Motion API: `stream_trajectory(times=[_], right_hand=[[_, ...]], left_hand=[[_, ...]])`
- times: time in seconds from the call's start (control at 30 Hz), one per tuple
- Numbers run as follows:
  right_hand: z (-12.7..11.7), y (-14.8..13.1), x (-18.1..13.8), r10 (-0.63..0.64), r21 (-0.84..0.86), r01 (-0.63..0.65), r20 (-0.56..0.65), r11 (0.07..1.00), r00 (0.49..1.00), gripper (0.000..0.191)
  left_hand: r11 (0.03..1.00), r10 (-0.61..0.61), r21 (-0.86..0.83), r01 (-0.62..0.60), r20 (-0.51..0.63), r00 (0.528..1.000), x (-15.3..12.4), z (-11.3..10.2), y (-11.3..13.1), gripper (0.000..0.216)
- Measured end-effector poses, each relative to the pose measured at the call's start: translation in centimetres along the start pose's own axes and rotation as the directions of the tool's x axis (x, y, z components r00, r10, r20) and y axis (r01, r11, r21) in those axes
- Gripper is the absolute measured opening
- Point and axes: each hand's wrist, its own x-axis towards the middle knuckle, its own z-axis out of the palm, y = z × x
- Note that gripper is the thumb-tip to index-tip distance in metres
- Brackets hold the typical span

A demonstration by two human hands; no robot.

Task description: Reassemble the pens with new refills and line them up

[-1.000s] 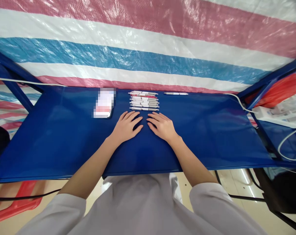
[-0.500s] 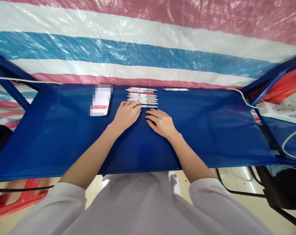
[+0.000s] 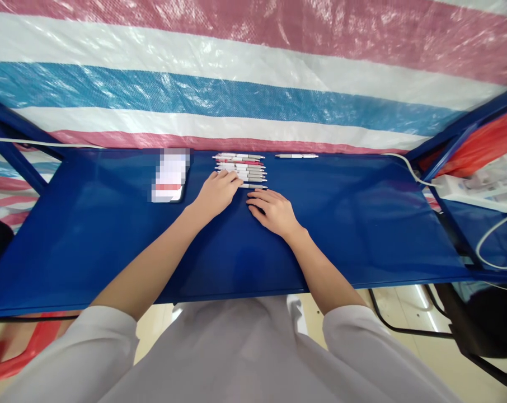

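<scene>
Several white and grey pens (image 3: 243,167) lie side by side in a stack of rows near the back of the blue table, one of them with red on it. My left hand (image 3: 220,193) is at the near side of this row, its fingers closed over the left end of the nearest pen (image 3: 254,186). That pen's grey right end sticks out past the fingertips. To the right, my right hand (image 3: 275,211) rests on the table just below the pen's end, fingers slightly spread and holding nothing. Another pen (image 3: 296,156) lies apart at the back edge.
A phone (image 3: 170,176) with a blurred screen lies left of the pens on the blue table (image 3: 362,224). Striped plastic sheeting (image 3: 245,73) hangs behind. White power strips and cables (image 3: 459,190) sit at the right, beside a blue metal frame.
The view has shifted slightly, so the table things appear a little lower and further left. The left fingers seem drawn closer together at the nearest pen; the right hand has hardly moved.
</scene>
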Motion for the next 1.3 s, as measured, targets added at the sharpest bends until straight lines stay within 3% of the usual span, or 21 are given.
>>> stream_trajectory(times=[0.27, 0.53, 0.8, 0.97, 1.03, 1.1, 1.23, 1.3], right_hand=[[0.0, -0.2, -0.1, 0.048, 0.029, -0.048, -0.004, 0.998, 0.999, 0.027], [0.6, 0.1, 0.2, 0.194, 0.191, -0.174, -0.095, 0.966, 0.976, 0.026], [0.3, -0.3, 0.7, 0.212, 0.201, -0.193, -0.076, 0.960, 0.974, 0.025], [-0.2, -0.5, 1.2, 0.265, 0.274, -0.238, -0.063, 0.932, 0.962, 0.023], [-0.5, -0.6, 1.8, 0.333, 0.374, -0.278, -0.089, 0.885, 0.939, 0.021], [-0.7, -0.8, 2.6, 0.440, 0.552, -0.309, -0.121, 0.775, 0.890, 0.023], [-1.4, -1.6, 4.5, 0.649, 0.877, -0.265, -0.068, 0.401, 0.757, 0.035], [-1.7, -1.9, 5.3, 0.664, 0.934, -0.224, -0.019, 0.280, 0.748, 0.034]], left_hand=[[0.998, 0.017, -0.067, -0.014, 0.038, 0.999, 0.1, -1.1, 0.3, 0.030], [0.991, -0.094, -0.083, 0.101, 0.086, 0.992, -1.7, -1.3, 0.6, 0.031], [0.984, -0.149, -0.084, 0.158, 0.105, 0.983, -2.4, -1.0, 0.6, 0.028], [0.952, -0.184, -0.234, 0.196, 0.074, 0.980, -2.1, -1.1, 0.0, 0.028], [0.889, -0.234, -0.391, 0.238, 0.058, 0.971, -1.9, -1.8, -0.2, 0.025], [0.750, -0.284, -0.600, 0.278, 0.088, 0.955, -1.7, -2.6, -0.2, 0.020], [0.359, -0.227, -0.883, 0.301, 0.230, 0.946, -1.4, -3.5, 0.0, 0.027], [0.220, -0.186, -0.926, 0.306, 0.268, 0.945, -1.4, -3.5, 0.1, 0.030]])
